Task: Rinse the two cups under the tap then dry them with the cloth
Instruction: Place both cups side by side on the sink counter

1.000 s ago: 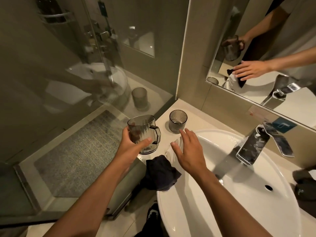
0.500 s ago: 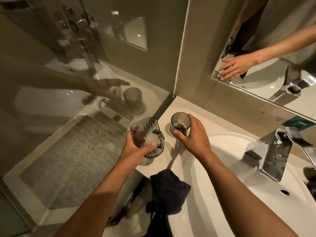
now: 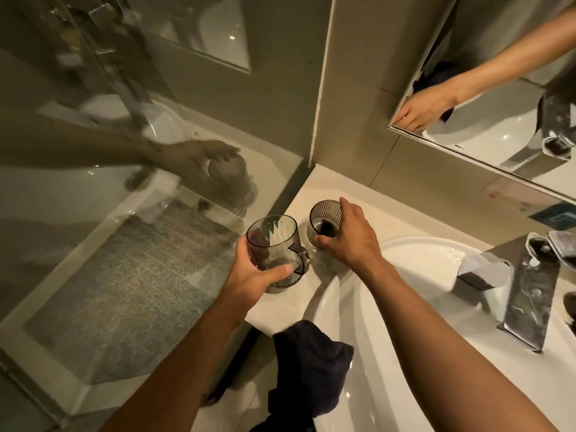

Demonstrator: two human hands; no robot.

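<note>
My left hand grips a smoky transparent cup with a handle, held upright just above the counter's left corner. Beside it, a smaller ribbed grey cup stands on the counter, and my right hand is wrapped around it with thumb in front and fingers behind. A dark navy cloth hangs over the near left rim of the white basin. The chrome tap stands at the right; no water runs from it.
A glass shower screen closes off the left side right at the counter's edge. A tiled wall and a mirror rise behind the basin. A dark object lies at the far right edge.
My right hand has moved from over the basin rim to the ribbed cup and closed around it. My left hand keeps holding the handled cup in nearly the same place.
</note>
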